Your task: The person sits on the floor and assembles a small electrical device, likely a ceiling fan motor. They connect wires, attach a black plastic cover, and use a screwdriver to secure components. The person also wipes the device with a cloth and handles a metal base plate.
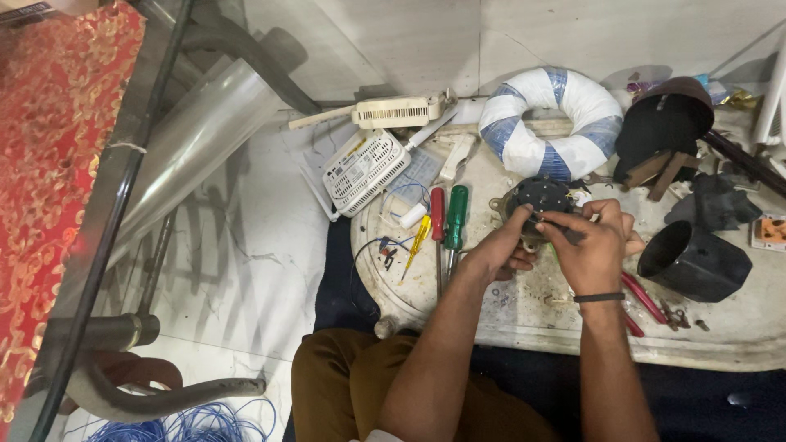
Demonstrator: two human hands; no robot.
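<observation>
Both hands work on the motor [540,199] at the table [737,327] centre. Left hand [501,254] clamps the housing; right hand [591,250] pinches a thin tool against its top. Keep the housing braced; apply light, steady tool pressure. 2 screwdrivers [446,221] lie left.

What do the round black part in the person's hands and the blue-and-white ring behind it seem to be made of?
The round black part looks like matte moulded plastic on a metal base, judging by its dull ridged top and greyish lugs, though the hands hide much of it. The blue-and-white ring seems wrapped in woven cloth tape: soft, overlapping bands with no shine.
</observation>
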